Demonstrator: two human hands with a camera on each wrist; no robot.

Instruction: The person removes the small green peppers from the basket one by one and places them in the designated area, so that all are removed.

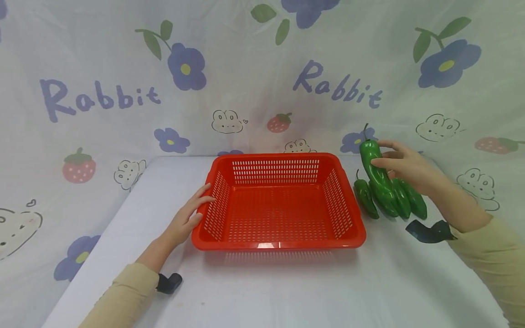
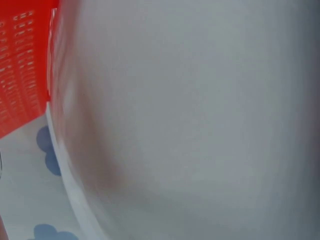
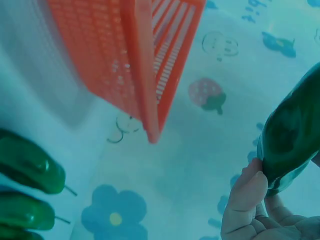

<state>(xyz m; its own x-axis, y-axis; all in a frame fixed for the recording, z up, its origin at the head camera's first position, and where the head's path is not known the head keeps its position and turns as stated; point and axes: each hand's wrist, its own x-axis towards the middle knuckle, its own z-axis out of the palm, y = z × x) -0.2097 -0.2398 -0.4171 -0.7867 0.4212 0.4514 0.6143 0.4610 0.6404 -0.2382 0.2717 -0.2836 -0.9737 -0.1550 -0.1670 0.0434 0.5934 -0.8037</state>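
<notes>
My right hand [image 1: 406, 166] pinches a long, glossy green chili pepper [image 1: 370, 157] near its stem end, between thumb and fingers. That pepper stands steeply, stem upward, to the right of the red basket. In the right wrist view, the held pepper [image 3: 290, 132] is at the right edge with my thumb against it. Several other green peppers [image 1: 366, 199] lie on the table below, partly covered by the held one. My left hand [image 1: 184, 221] rests on the left rim of the red plastic basket [image 1: 279, 245], fingers extended over the edge.
The basket, with slotted side walls and nothing inside, stands mid-table. A white cover lies over the table [image 1: 262, 291]. Behind it hangs a pale curtain [image 1: 246, 54] printed with flowers, strawberries, rabbits and lettering. A black strap piece [image 1: 429, 231] is at the right wrist.
</notes>
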